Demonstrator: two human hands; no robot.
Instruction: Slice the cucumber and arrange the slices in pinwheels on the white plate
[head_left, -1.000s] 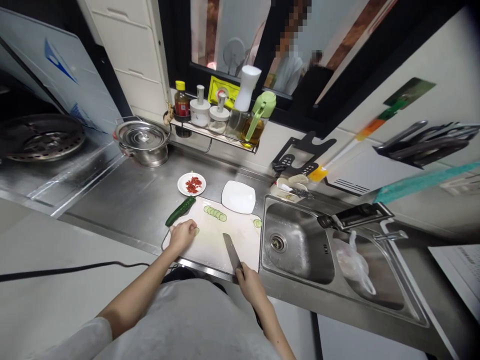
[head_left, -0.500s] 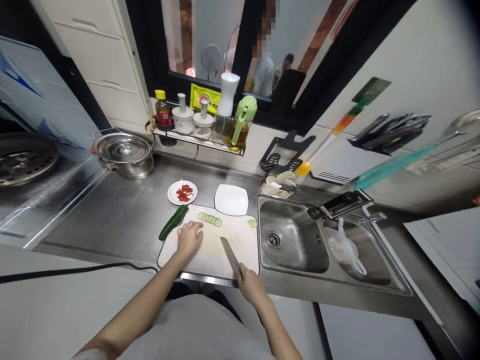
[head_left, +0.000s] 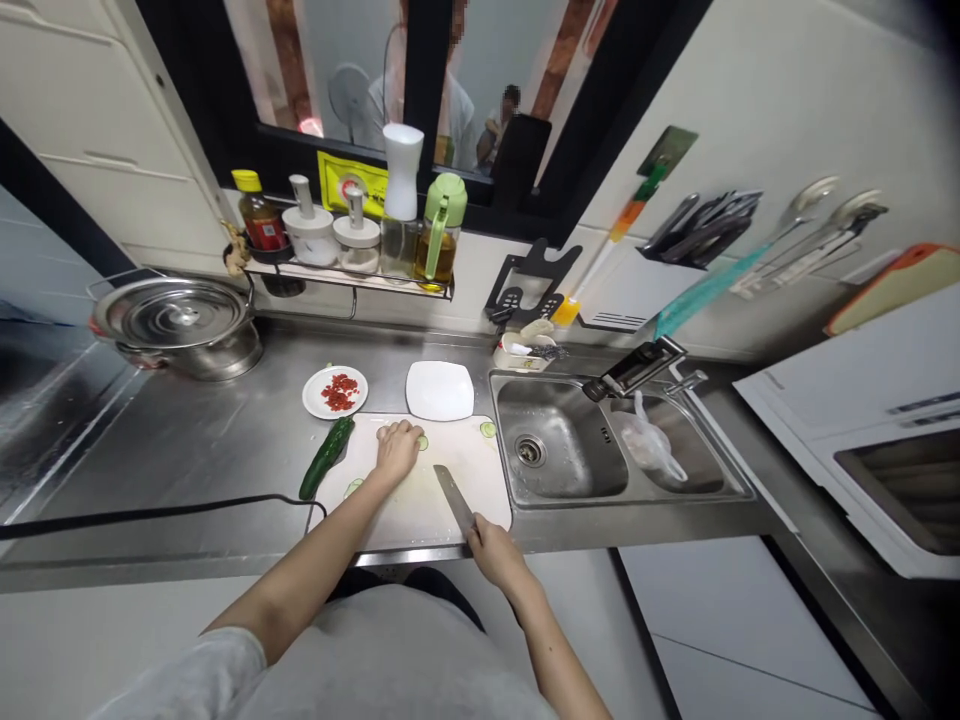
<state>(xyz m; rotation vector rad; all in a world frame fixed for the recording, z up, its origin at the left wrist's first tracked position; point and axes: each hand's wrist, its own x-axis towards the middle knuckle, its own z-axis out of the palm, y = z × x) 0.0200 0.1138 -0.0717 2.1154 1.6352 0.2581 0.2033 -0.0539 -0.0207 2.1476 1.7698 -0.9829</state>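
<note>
Your left hand (head_left: 397,452) covers part of the chopping board (head_left: 457,490), so you can't see what is under it. Its fingers are bent and close together, with a cucumber slice (head_left: 423,443) peeking out by the tips. I can't tell if that grip is pinching anything. Your left arm hides part of the slices by your wrist (head_left: 354,487). The dark pot (head_left: 221,362) side is partly hidden by its wide, shiny lid (head_left: 169,312).

The round plate (head_left: 309,398) has little red bits (head_left: 340,391) on it. A bottle with a green top (head_left: 441,240) has yellow oil in it. The left sink bowl (head_left: 559,450) looks wet, and a see-through bag (head_left: 651,447) sits in the right one. What is in the bag is hard to make out.

The cucumber (head_left: 327,458) is long, dark green and bumpy. It lies along the board's left edge, on the bench (head_left: 247,440) side. More pale slices (head_left: 488,429) lie at the far right corner. Your right hand (head_left: 493,552) has its grip closed around the knife (head_left: 453,498) handle, and the blade points away from you over the board.
</note>
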